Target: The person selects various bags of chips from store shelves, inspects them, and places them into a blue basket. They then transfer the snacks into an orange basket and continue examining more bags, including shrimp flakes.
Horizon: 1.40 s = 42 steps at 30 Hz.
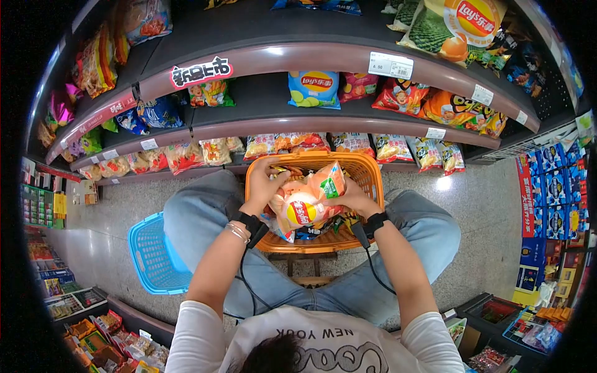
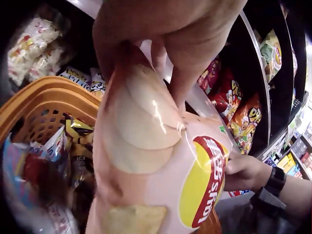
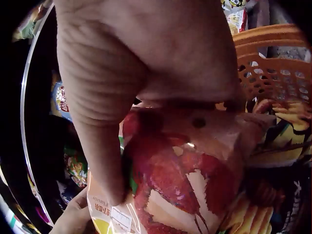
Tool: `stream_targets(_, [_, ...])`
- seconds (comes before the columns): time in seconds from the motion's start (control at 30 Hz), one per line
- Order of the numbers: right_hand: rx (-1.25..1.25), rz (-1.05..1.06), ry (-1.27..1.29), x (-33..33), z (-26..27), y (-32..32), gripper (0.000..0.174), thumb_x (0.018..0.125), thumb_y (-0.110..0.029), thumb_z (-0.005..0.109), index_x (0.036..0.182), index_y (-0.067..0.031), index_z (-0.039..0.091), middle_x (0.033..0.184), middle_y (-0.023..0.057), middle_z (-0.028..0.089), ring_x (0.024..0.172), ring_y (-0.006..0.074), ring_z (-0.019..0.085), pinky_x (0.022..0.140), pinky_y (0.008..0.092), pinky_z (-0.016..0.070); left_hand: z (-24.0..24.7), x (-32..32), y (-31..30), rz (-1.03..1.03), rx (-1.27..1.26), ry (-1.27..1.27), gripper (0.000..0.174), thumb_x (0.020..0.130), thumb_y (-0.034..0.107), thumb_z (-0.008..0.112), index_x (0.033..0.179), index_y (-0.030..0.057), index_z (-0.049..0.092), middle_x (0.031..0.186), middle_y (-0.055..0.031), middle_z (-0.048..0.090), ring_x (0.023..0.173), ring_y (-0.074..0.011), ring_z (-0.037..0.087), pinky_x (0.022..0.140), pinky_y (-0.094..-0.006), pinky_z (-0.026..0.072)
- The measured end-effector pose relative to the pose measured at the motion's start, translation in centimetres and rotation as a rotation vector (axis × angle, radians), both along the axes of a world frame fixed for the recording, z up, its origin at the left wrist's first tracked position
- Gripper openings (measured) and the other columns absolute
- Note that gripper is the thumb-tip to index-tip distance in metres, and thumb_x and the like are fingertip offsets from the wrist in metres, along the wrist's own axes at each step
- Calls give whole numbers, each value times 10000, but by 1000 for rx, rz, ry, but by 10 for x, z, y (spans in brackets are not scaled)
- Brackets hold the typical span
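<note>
A pink Lay's bag of potato chips [image 1: 314, 196] is held in both hands over an orange shopping basket [image 1: 298, 247] between the person's knees. The left hand [image 1: 264, 186] grips one end of the bag; in the left wrist view, its thumb and fingers pinch the pink film beside the printed chips. At the opposite side, the right hand [image 1: 354, 199] holds the bag by its edge. The right wrist view shows the right thumb [image 3: 109, 165] laid over the bag's face, next to a white label. Other snack packets [image 2: 80, 146] lie in the basket, partly hidden beneath the bag.
A blue basket [image 1: 158, 255] stands on the floor beside the left leg. In front rise curved shelves [image 1: 261, 62] with several snack bags, among them a blue Lay's bag [image 1: 313, 89]. Blue packs [image 1: 553, 186] line a display at the right. Cables run from both wristbands.
</note>
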State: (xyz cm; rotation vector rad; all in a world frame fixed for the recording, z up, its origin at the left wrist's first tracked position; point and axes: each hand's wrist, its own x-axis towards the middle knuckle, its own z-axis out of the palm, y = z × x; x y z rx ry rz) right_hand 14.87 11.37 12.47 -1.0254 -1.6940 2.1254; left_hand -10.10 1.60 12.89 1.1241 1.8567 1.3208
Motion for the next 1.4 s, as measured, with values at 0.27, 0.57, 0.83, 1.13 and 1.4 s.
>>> stream_targets(0.27, [-211, -352, 251, -5, 4, -2, 534, 771, -53, 750, 1227, -31, 472, 1148, 69, 596, 1063, 157, 575, 902, 311, 489, -5, -4, 2, 283, 70, -215, 579, 875, 331, 666, 1259, -32, 429, 1227, -175, 508, 1121, -240, 509, 977, -335, 392])
stream_targets(0.57, [-515, -389, 343, -18, 24, -38, 463, 844, -81, 686, 1257, -102, 477, 1215, 45, 571, 1109, 186, 567, 894, 379, 496, 7, 22, -5, 52, 61, -1224, 625, 873, 241, 676, 1333, 98, 278, 1265, -97, 503, 1141, -213, 535, 975, -402, 445])
stream_targets(0.83, [-666, -187, 186, -16, 4, -46, 509, 857, -158, 690, 1301, -149, 441, 1283, 46, 534, 1161, 198, 534, 945, 426, 464, 15, 32, -5, 19, 21, -1192, 513, 845, 78, 685, 1277, 61, 409, 1243, -82, 553, 1139, -182, 550, 972, -352, 459])
stream_targets(1.13, [-40, -348, 154, -3, 12, -8, 1042, 702, -152, 824, 1468, -83, 122, 1388, 192, 381, 1281, 290, 397, 1054, 408, 354, 38, 25, 1, -63, 42, -876, 548, 763, 44, 755, 1226, 18, 465, 1148, -107, 601, 1034, -189, 604, 879, -318, 513])
stream_targets(1.4, [-63, -153, 218, -23, 32, -30, 751, 671, -52, 821, 1303, -38, 415, 1228, 69, 550, 1121, 163, 543, 963, 318, 456, 45, 41, -3, -173, -12, -863, 574, 783, 48, 743, 1265, 17, 432, 1163, -110, 588, 1038, -179, 597, 874, -311, 519])
